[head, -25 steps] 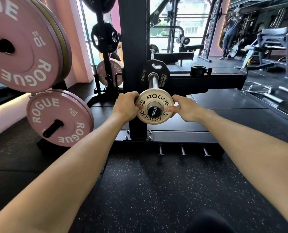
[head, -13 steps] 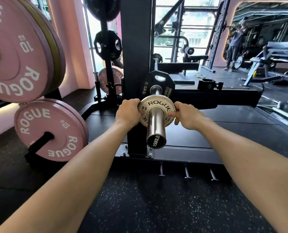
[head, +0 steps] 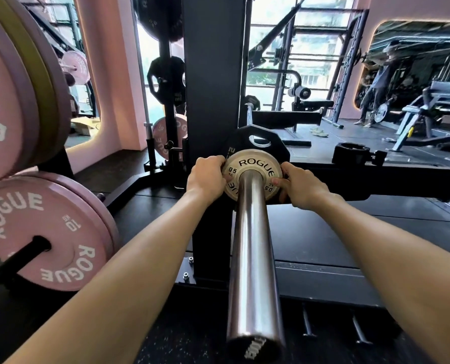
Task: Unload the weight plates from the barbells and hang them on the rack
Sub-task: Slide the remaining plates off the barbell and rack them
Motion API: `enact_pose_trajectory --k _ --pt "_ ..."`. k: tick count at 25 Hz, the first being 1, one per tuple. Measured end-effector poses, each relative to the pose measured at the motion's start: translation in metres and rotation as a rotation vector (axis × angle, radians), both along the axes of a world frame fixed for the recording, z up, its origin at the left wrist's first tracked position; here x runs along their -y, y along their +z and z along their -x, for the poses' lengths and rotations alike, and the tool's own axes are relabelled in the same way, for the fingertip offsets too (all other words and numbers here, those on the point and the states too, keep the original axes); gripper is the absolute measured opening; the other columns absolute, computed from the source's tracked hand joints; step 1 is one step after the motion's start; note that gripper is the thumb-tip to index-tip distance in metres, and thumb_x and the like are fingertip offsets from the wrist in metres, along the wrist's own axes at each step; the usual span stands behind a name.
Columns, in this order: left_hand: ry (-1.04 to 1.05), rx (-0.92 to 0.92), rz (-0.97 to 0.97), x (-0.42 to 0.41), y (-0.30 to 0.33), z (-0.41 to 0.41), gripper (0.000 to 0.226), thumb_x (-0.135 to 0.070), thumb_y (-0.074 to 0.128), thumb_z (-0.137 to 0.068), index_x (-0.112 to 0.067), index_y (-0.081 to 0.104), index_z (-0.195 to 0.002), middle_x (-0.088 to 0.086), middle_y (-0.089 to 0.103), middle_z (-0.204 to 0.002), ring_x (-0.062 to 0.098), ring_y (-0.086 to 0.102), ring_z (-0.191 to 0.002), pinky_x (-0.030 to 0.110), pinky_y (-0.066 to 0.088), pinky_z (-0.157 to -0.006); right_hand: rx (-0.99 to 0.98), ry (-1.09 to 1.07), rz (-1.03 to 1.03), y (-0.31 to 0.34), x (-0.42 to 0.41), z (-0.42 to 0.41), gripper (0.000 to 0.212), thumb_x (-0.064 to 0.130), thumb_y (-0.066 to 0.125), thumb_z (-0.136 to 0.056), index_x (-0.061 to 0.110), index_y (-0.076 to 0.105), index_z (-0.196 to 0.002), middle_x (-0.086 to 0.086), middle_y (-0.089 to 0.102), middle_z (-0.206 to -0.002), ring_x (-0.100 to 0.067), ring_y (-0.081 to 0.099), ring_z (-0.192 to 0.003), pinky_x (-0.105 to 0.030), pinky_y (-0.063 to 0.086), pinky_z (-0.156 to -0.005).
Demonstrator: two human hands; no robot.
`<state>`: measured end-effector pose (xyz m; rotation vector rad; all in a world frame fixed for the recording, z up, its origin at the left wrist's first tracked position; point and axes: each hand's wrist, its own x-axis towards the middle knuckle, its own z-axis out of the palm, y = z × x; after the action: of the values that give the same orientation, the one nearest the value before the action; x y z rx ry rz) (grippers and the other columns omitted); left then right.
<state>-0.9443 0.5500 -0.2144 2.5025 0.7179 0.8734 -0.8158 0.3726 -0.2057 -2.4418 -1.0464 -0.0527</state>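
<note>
A small cream 0.5 kg ROGUE plate (head: 255, 164) sits far up the steel barbell sleeve (head: 252, 258), which points straight at me. My left hand (head: 205, 177) grips the plate's left rim and my right hand (head: 298, 187) grips its right rim. Right behind it on the sleeve is a black 2.5 kg plate (head: 250, 139). On the rack at my left hang pink 10 kg ROGUE plates, one low (head: 45, 232) and one high (head: 1, 95).
A black rack upright (head: 213, 74) rises just behind the plates. A barbell collar (head: 355, 155) lies on the black beam to the right. Another plate tree (head: 167, 82) with black and pink plates stands behind. A person and benches are far right.
The small plate has slid from the sleeve's tip inward against the black plate, with both hands still on its rim. Much more bare sleeve now shows toward me.
</note>
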Motion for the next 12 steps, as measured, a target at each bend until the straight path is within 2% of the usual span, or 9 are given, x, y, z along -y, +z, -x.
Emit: enact_pose_trajectory --k 5,8,10,12 --pt "0.022 -0.026 -0.037 -0.021 -0.005 -0.030 0.013 -0.019 0.068 -0.083 -0.014 0.064 -0.094 0.014 0.068 -0.097 0.039 0.060 -0.095 0.038 0.044 -0.070 0.055 -0.007 0.049 0.000 -0.023 -0.029 0.021 0.046 0.050 -0.096 0.028 0.041 -0.088 -0.002 0.069 -0.085 -0.028 0.063 -0.089 -0.048 0.052 -0.080" --pt "0.066 -0.100 -0.138 -0.023 0.003 -0.039 0.019 -0.020 0.063 -0.087 -0.012 0.063 -0.105 0.017 0.064 -0.108 0.041 0.059 -0.102 0.040 0.042 -0.072 0.080 -0.031 0.090 0.002 -0.031 -0.037 0.020 0.044 0.052 -0.096 0.026 0.043 -0.096 -0.003 0.069 -0.093 -0.028 0.062 -0.096 -0.044 0.051 -0.081" --pt "0.113 -0.186 -0.224 -0.021 0.011 -0.042 0.024 -0.021 0.059 -0.091 -0.011 0.062 -0.114 0.017 0.059 -0.114 0.041 0.058 -0.106 0.042 0.044 -0.076 0.129 -0.048 0.128 0.003 -0.035 -0.040 0.025 0.049 0.047 -0.098 0.025 0.044 -0.100 -0.004 0.069 -0.098 -0.027 0.061 -0.101 -0.040 0.047 -0.077" --pt "0.160 -0.260 -0.349 -0.019 0.016 -0.046 0.025 -0.020 0.057 -0.092 -0.011 0.062 -0.114 0.016 0.059 -0.116 0.039 0.059 -0.105 0.039 0.041 -0.074 0.181 -0.066 0.174 0.008 -0.038 -0.045 0.031 0.053 0.046 -0.097 0.023 0.047 -0.102 -0.005 0.069 -0.099 -0.027 0.061 -0.104 -0.037 0.041 -0.073"
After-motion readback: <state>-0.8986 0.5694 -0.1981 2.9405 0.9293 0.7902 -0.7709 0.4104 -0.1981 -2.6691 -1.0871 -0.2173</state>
